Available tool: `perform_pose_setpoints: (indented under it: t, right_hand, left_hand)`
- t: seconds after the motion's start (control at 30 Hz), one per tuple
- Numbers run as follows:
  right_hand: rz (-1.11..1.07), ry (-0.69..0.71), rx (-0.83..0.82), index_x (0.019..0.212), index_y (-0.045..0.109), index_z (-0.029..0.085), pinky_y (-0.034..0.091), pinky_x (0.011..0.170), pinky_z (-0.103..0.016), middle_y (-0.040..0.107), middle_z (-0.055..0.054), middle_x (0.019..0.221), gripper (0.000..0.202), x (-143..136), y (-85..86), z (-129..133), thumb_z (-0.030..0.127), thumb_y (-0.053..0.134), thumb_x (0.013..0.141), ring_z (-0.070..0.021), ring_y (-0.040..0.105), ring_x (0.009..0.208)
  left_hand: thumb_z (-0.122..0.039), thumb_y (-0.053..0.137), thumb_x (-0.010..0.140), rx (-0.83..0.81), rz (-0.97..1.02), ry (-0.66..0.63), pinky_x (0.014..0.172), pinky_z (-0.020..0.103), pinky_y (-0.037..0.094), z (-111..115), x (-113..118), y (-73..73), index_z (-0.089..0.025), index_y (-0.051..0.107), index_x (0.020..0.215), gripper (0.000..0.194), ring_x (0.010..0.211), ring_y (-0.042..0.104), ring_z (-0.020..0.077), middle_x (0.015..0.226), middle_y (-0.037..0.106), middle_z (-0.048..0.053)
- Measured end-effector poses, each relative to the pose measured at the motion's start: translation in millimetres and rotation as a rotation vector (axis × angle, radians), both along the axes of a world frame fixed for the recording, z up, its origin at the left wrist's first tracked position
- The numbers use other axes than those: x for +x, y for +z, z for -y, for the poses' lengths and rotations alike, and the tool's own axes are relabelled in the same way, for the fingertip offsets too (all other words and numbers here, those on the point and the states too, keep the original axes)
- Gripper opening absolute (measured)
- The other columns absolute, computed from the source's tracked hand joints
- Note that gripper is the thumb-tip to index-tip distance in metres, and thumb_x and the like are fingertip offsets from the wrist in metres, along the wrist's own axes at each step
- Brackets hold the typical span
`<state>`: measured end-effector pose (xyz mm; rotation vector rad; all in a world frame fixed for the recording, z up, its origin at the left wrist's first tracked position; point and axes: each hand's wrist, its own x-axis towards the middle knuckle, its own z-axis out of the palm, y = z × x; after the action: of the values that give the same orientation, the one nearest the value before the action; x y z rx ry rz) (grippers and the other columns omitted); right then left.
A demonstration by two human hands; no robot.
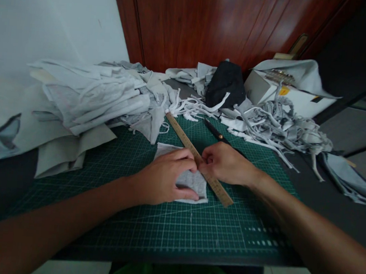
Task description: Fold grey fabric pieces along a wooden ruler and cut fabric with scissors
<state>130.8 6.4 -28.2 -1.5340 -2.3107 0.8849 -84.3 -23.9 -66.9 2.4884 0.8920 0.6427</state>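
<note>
A small grey piece of fabric (193, 180) lies on the green cutting mat (175, 229). My left hand (167, 176) rests flat on it, thumb and fingers spread, with fingertips reaching the ruler's edge. Across the fabric's right side runs a wooden ruler (219, 192), slanting from far left to near right. My right hand (223, 163) is closed at the middle of the ruler, its curled fingertips touching it. What those fingers pinch, if anything, is hidden. Black-handled scissors (216, 132) lie just beyond my right hand, partly covered by it.
A large heap of grey cloth pieces (100, 92) fills the left back. White fabric strips (194, 106), a black cloth bundle (226, 85) and tangled grey strips (275, 123) line the back. A white box (259, 88) stands at the back right before a wooden door (204, 24).
</note>
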Motion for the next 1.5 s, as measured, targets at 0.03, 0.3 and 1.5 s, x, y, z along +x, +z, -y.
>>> perform_pose_setpoints:
  t: [0.03,0.3,1.5]
  right_hand:
    - [-0.056,-0.033,0.009,0.065,0.064,0.019,0.031,0.049,-0.026,0.056,0.004,0.057,0.015,4.2,1.4,-1.8,0.024,0.07,0.078,-0.0122,0.048,0.055]
    - [-0.479,-0.146,-0.144,0.132,0.058,0.017,0.037,0.046,-0.026,0.065,0.003,0.066,0.056,25.8,5.1,14.3,0.035,0.072,0.081,-0.0149,0.053,0.051]
    - [-0.117,0.138,0.226,0.112,0.068,0.019,0.033,0.052,-0.025,0.057,0.007,0.061,0.02,20.9,-11.4,19.2,0.021,0.07,0.093,-0.0107,0.045,0.049]
  left_hand:
    - [-0.041,0.094,0.073,0.004,-0.024,0.002,0.099,0.043,0.054,-2.1,0.2,1.6,-0.016,0.072,0.111,0.051,0.111,0.067,0.0275,0.121,0.067,0.009]
    - [-0.069,0.083,0.075,0.127,-0.23,0.023,0.111,0.053,0.051,-11.0,1.3,5.3,-0.016,0.066,0.14,0.085,0.128,0.061,0.0357,0.151,0.058,0.015]
    - [-0.042,0.082,0.084,0.183,-0.176,0.111,0.112,0.05,0.049,5.2,-13.1,-0.8,-0.032,0.035,0.16,0.09,0.131,0.057,0.033,0.15,0.047,0.013]
